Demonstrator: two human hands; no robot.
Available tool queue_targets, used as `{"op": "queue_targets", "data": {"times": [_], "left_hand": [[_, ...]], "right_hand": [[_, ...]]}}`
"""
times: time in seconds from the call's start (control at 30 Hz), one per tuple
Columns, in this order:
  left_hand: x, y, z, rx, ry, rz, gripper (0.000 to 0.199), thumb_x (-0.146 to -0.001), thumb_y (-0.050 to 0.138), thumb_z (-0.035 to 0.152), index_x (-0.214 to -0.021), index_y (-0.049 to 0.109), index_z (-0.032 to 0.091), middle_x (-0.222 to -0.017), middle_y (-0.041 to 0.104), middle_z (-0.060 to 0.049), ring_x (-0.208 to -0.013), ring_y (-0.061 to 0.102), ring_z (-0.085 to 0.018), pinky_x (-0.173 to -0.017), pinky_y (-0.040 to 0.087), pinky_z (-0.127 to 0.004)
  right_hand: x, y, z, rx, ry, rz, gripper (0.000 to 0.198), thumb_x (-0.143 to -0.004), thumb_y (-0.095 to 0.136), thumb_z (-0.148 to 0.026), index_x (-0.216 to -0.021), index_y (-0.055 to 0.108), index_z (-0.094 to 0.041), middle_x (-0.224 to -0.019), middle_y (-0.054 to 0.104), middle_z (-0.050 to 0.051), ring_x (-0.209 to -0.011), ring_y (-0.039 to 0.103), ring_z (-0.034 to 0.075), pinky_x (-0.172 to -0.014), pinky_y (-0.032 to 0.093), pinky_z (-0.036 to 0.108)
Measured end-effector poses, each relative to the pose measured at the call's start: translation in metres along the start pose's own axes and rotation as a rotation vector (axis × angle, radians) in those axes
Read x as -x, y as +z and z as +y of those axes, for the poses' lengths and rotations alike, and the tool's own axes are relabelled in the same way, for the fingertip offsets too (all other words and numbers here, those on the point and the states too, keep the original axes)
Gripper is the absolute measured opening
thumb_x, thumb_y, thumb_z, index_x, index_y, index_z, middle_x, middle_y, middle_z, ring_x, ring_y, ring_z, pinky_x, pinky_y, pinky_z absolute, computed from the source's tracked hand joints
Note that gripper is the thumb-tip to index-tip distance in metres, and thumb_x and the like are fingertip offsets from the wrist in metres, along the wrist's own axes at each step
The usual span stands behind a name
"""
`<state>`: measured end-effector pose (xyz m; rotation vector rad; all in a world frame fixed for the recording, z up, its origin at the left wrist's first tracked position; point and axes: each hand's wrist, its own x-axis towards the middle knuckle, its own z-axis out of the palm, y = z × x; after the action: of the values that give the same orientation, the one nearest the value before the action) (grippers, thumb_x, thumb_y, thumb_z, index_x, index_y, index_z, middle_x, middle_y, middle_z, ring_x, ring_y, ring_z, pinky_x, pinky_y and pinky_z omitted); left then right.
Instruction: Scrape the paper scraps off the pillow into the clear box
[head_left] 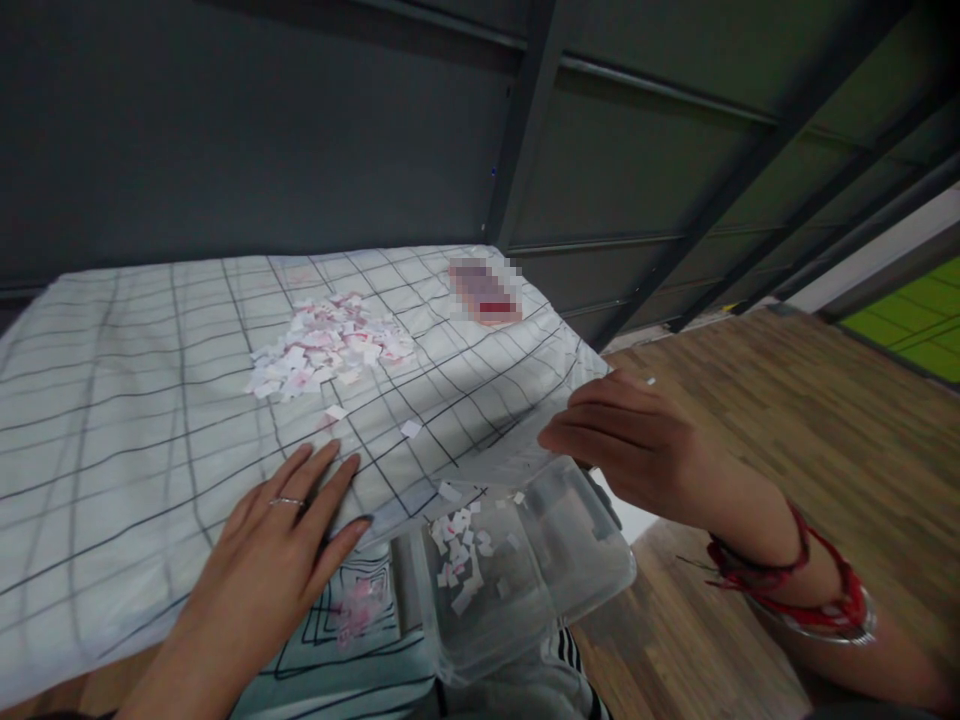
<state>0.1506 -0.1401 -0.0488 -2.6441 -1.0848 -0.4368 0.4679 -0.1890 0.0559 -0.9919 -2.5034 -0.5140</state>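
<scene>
My left hand (274, 545) lies flat on the white checked tablecloth (120, 430), fingers spread, near the front edge. Just beyond its fingertips are a few loose paper scraps (410, 429). A heap of small white and pinkish paper scraps (330, 345) sits farther back. My right hand (637, 445) is closed in a pinch at the front right edge of the cloth, which looks raised there; the fingertips are partly hidden. Below that edge a clear plastic box (491, 640) stands open, with several paper scraps (457, 555) inside.
A blurred reddish flat object (487, 292) lies at the back right of the table. Dark panels (255, 130) rise behind it. Beneath the table edge there is patterned green fabric (337, 670). Wooden floor (750, 430) stretches to the right.
</scene>
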Motion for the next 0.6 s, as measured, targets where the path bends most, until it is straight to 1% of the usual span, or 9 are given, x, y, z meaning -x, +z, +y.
{"op": "queue_targets", "data": {"times": [0.1, 0.2, 0.47, 0.6], "left_hand": [[0.0007, -0.0004, 0.0000, 0.005, -0.005, 0.006, 0.058, -0.093, 0.026, 0.051, -0.128, 0.051, 0.012, -0.131, 0.053, -0.020, -0.123, 0.047, -0.035, -0.091, 0.046, -0.049], [0.0004, -0.0005, 0.0001, -0.001, -0.004, -0.001, 0.059, -0.093, 0.026, 0.051, -0.127, 0.052, 0.011, -0.130, 0.053, -0.020, -0.123, 0.047, -0.035, -0.091, 0.047, -0.049], [-0.0012, -0.0005, 0.0003, -0.015, 0.009, 0.002, 0.059, -0.093, 0.026, 0.051, -0.127, 0.051, 0.011, -0.130, 0.053, -0.020, -0.123, 0.047, -0.036, -0.089, 0.048, -0.049], [-0.0009, -0.0003, 0.0004, -0.009, 0.004, 0.001, 0.059, -0.093, 0.026, 0.052, -0.127, 0.051, 0.011, -0.129, 0.053, -0.020, -0.124, 0.046, -0.036, -0.090, 0.047, -0.049]], "right_hand": [[-0.0009, -0.0033, -0.0009, -0.037, 0.008, -0.017, 0.022, -0.086, 0.041, -0.001, -0.090, 0.058, -0.014, -0.075, 0.066, 0.005, -0.076, 0.058, 0.015, -0.066, 0.046, 0.030], [-0.0004, -0.0041, -0.0003, -0.045, 0.021, 0.008, 0.019, -0.086, 0.044, -0.002, -0.093, 0.058, -0.014, -0.076, 0.067, 0.005, -0.076, 0.058, 0.016, -0.065, 0.046, 0.031], [0.0037, 0.0038, 0.0028, -0.007, 0.034, -0.006, 0.023, -0.086, 0.041, -0.001, -0.095, 0.058, -0.014, -0.077, 0.066, 0.005, -0.076, 0.057, 0.015, -0.066, 0.047, 0.030], [0.0050, -0.0010, 0.0058, -0.022, 0.036, 0.038, 0.023, -0.086, 0.042, -0.002, -0.096, 0.057, -0.015, -0.078, 0.066, 0.006, -0.077, 0.057, 0.016, -0.065, 0.048, 0.031]]}}
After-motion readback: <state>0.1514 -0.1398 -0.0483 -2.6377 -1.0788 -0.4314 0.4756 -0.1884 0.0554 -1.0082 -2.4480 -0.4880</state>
